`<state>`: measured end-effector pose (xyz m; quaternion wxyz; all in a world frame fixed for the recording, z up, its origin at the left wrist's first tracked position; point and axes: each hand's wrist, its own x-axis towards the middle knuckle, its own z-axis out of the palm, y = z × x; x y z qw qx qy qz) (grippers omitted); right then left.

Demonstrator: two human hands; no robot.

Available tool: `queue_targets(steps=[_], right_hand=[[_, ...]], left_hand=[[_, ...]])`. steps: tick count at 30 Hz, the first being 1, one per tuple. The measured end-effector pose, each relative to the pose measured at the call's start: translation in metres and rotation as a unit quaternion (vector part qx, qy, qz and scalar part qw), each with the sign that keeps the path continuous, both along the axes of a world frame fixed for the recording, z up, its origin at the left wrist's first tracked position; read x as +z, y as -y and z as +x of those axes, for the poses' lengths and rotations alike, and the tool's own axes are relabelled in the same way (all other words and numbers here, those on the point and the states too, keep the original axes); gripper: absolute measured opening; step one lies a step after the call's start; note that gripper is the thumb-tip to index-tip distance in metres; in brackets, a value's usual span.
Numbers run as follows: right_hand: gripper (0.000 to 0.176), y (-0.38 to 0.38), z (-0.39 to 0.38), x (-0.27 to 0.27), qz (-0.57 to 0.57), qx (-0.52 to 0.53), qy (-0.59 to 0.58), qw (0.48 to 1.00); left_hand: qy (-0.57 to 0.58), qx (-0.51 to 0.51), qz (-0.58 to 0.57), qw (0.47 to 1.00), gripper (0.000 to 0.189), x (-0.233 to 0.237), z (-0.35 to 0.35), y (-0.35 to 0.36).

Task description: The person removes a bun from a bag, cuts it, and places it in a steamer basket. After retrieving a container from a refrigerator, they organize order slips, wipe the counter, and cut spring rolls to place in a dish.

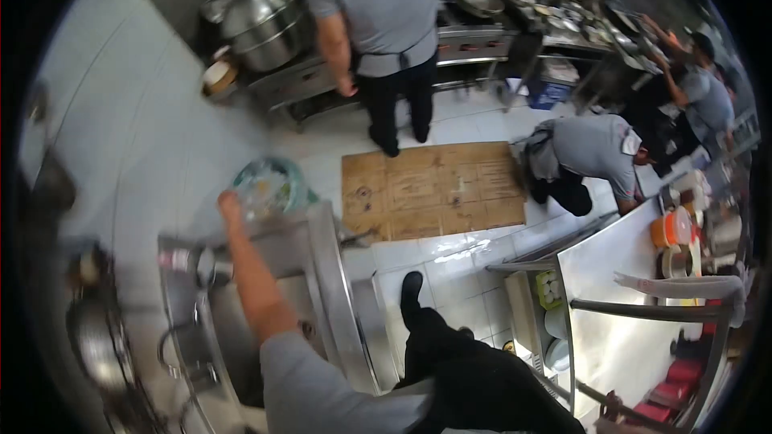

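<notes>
My left hand (229,203) reaches out at the end of my bare forearm, beside the left rim of a green round bin (296,181) with clear plastic-like waste in it. The fingers are small and blurred, so their shape and anything in them cannot be made out. Beneath my forearm lies a stainless steel sink (241,313) with a curved tap (167,345) at its left. A metal cup-like container (214,267) and a pale bottle (175,259) rest on the sink's back ledge. My right hand is out of view.
A flattened cardboard sheet (434,193) covers part of the tiled floor. One person (378,8) stands at the stove; another (591,149) bends down beside the cardboard, and a third (704,96) is at the far right. A steel table (619,305) stands at the right.
</notes>
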<state>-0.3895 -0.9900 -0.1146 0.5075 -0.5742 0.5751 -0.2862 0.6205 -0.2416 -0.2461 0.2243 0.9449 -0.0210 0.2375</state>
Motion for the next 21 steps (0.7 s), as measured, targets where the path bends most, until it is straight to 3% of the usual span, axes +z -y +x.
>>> queue_targets(steps=[1, 2, 3, 4, 6, 7, 9, 11, 13, 16, 18, 19, 21], right_hand=[[0.016, -0.005, -0.005, 0.005, -0.006, -0.028, -0.005, 1.000], [0.016, -0.014, -0.012, 0.008, -0.013, -0.054, -0.009, 0.998], [0.017, -0.020, -0.020, 0.011, -0.016, -0.073, -0.012, 0.997], [0.017, -0.025, -0.022, 0.013, -0.019, -0.095, -0.015, 0.995], [0.018, -0.033, -0.028, 0.013, -0.021, -0.127, -0.021, 0.991], [0.018, -0.035, -0.030, 0.014, -0.022, -0.140, -0.022, 0.990], [0.019, -0.036, -0.039, 0.010, -0.028, -0.164, -0.022, 0.986], [0.020, -0.033, -0.040, 0.003, -0.033, -0.175, -0.016, 0.984], [0.021, -0.028, -0.043, 0.002, -0.040, -0.186, -0.008, 0.982], [0.022, -0.022, -0.040, -0.005, -0.048, -0.196, 0.007, 0.979], [0.023, -0.025, -0.064, -0.027, -0.055, -0.205, 0.024, 0.977], [0.024, -0.021, -0.082, -0.036, -0.064, -0.200, 0.031, 0.977], [0.025, -0.032, -0.088, -0.043, -0.076, -0.196, 0.063, 0.976]], left_hand=[[0.000, 0.014, 0.198, 0.980, 0.029, -0.003, 0.018, -0.011], [0.011, -0.057, 0.135, 0.989, 0.026, -0.005, 0.031, -0.018], [-0.038, -0.033, -0.068, 0.996, 0.023, -0.022, 0.057, -0.037], [-0.044, 0.003, -0.277, 0.960, 0.022, -0.037, 0.082, -0.054], [-0.230, 0.147, -0.387, 0.881, 0.038, -0.001, 0.093, -0.049], [-0.233, 0.096, -0.282, 0.926, 0.064, 0.004, 0.095, -0.047], [-0.341, 0.184, -0.093, 0.917, 0.087, 0.090, 0.060, 0.025], [-0.361, 0.151, -0.059, 0.918, 0.093, 0.072, 0.100, -0.009], [-0.331, 0.140, -0.106, 0.927, 0.085, 0.068, 0.131, -0.020], [-0.448, 0.043, -0.079, 0.889, 0.074, 0.081, 0.190, -0.028], [-0.310, 0.055, 0.085, 0.945, 0.069, 0.108, 0.154, 0.054], [-0.236, 0.079, 0.168, 0.954, 0.066, 0.158, 0.108, 0.138], [-0.102, -0.100, 0.051, 0.988, 0.064, 0.144, 0.104, 0.210]])
